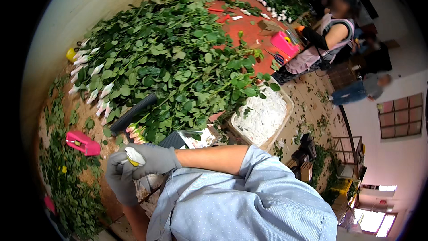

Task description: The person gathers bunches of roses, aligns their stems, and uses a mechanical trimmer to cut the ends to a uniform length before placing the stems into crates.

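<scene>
My left hand (121,179) and my right hand (155,159), both in grey gloves, meet at the lower left. Between their fingers is a small white flower sleeve (134,155) with a yellow part under it. Just above the right hand lie bare pink-and-green rose buds (136,133), beside a black ribbed strip (133,112). A large heap of leafy rose stems (167,53) stretches across the table before me. At its left end, several buds wear white sleeves (106,90). What the hands hide below the sleeve I cannot tell.
A pink tape dispenser (83,143) stands left of my hands. A tub of white sleeves (262,117) sits to the right. Farther along the red table (240,30) are another pink dispenser (284,44), scissors (277,57) and a co-worker (334,36). Leaves (70,187) litter the left side.
</scene>
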`<action>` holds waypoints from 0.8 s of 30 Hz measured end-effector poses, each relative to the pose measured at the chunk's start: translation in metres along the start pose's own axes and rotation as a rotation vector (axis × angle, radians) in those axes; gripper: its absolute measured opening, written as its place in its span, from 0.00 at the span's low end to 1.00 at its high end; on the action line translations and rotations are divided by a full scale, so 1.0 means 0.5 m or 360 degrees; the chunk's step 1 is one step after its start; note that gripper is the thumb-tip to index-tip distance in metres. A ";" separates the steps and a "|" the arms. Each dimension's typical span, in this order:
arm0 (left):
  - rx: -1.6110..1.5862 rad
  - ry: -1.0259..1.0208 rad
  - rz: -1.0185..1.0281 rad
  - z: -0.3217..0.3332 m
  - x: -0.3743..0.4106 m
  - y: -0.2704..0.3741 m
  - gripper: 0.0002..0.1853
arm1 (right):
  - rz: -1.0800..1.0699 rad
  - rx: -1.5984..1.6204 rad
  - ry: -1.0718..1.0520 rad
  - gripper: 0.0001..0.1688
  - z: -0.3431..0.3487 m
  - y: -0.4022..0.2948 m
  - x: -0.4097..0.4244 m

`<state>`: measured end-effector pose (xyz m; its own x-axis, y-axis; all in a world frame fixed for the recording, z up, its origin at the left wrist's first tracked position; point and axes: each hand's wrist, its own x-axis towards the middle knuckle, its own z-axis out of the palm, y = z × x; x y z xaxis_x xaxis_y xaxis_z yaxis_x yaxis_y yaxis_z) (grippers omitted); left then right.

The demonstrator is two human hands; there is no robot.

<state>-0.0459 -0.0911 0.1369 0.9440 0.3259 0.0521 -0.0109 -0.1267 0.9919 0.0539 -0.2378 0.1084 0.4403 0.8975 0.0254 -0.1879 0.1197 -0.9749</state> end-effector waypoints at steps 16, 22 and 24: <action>0.0276 -0.0117 -0.0025 -0.002 -0.023 -0.027 0.09 | 0.2000 -0.1916 0.2211 0.69 -0.327 0.251 -0.832; 0.0355 0.0035 0.0042 0.021 -0.089 -0.013 0.09 | 0.1844 -0.0931 0.1410 0.28 -0.275 0.401 -0.835; 0.0421 -0.0074 -0.0003 0.044 -0.112 0.000 0.09 | 0.1712 -0.0984 0.1116 0.29 -0.242 0.468 -0.806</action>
<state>-0.0916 -0.1300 0.1312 0.9582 0.2836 0.0387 0.0716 -0.3686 0.9268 -0.0611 -0.6231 -0.1566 0.7020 0.0167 -0.7120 -0.3773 -0.8392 -0.3916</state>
